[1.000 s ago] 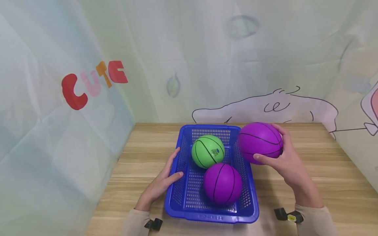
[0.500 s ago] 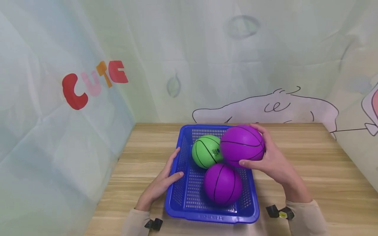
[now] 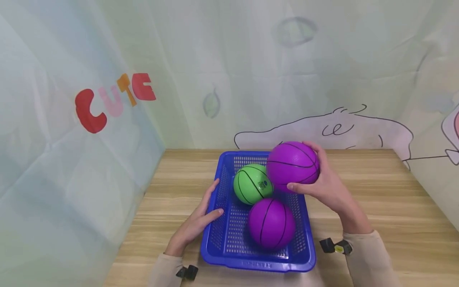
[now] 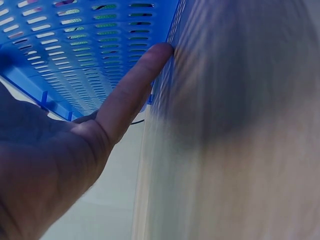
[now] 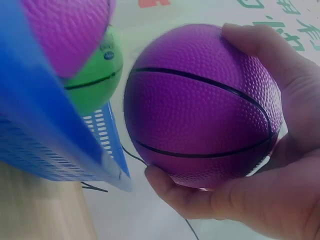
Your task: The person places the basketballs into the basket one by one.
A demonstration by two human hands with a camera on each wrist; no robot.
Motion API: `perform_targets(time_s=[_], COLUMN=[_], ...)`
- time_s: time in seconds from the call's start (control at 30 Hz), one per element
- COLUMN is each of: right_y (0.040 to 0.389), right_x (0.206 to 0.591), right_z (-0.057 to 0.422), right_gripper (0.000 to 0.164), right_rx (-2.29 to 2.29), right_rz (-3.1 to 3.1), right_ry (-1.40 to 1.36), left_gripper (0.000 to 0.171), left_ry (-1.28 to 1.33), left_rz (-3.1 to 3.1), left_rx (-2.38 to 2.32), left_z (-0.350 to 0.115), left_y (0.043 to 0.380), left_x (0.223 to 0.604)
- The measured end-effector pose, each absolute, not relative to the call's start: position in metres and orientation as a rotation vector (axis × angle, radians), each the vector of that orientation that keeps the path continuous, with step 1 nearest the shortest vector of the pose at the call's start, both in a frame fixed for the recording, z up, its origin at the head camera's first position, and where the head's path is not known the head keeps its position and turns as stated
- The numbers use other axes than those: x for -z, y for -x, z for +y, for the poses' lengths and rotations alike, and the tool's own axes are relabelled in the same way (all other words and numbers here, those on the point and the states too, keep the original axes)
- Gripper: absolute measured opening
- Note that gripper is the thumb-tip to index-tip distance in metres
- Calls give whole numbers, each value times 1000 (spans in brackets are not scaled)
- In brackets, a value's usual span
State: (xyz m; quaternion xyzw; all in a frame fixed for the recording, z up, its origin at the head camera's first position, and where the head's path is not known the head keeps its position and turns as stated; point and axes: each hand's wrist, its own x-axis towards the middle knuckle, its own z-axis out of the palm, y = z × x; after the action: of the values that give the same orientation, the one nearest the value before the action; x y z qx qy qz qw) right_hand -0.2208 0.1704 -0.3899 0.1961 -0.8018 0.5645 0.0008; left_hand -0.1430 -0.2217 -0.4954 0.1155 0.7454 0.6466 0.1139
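Note:
My right hand grips a purple ball with black basketball lines, thumb on the near side and fingers round the far side. The ball is over the back right part of a blue plastic basket, raised above its rim. Inside the basket lie a green ball and a second purple ball. In the right wrist view, the held ball appears apart from the green ball. My left hand rests against the basket's left side with extended fingers, also visible in the left wrist view.
The basket stands on a wood-grain table, with table surface on both sides. A printed curtain hangs behind and at the sides. Dark straps with small devices sit at both wrists.
My right hand has carried the purple ball leftward from beside the basket's right rim to over its back right part, then slightly up in view. My left hand and the basket have stayed put.

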Motion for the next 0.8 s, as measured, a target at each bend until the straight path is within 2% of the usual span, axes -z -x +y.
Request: perform_targets(time_s=[0.33, 0.8], right_y=[258, 275], right_x=[383, 399], right_z=[159, 149], right_gripper=[121, 122], right_rx=[-1734, -1734], right_rz=[-2496, -2539], right_ry=[-590, -617], left_gripper=[84, 85], left_ry=[-333, -350], left_rz=[2162, 2147], left_rx=[-1909, -1922], left_z=[-222, -222], left_y=[141, 142], left_x=[496, 495])
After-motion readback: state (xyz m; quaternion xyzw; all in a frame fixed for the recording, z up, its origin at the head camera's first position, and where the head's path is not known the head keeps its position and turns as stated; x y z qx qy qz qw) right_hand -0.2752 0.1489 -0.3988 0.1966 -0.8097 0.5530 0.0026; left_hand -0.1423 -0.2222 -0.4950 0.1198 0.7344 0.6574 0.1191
